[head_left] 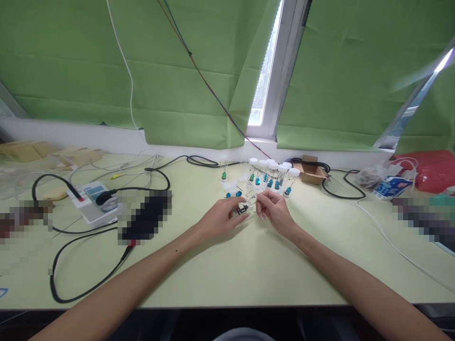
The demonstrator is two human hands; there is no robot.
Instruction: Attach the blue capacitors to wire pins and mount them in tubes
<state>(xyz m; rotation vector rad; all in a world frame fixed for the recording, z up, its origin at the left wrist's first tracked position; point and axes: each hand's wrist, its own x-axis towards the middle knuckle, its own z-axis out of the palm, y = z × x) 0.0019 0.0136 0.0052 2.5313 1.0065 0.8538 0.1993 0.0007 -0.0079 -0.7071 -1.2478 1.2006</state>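
Over the middle of the table my left hand [227, 213] is closed, thumb and fingertips round a small black part with a clear end [243, 209]. Close by on its right, my right hand [274, 210] is pinched; thin wire-like pieces show near its fingertips, but what it grips is too small to make out. Just beyond both hands stand several clear tubes with white caps [272, 165], holding blue or green pieces on thin stems. Two blue pieces [239, 193] sit just behind my left hand, and a tube with a green piece [223, 175] stands farther back.
A white power strip [93, 203] with black plugs and looping black cables lies on the left. Behind the tubes on the right sits an open cardboard box [313, 171]. Farther right are a blue-and-white packet [393, 187] and a red bag [430, 168]. A white cable [387, 237] crosses the right side.
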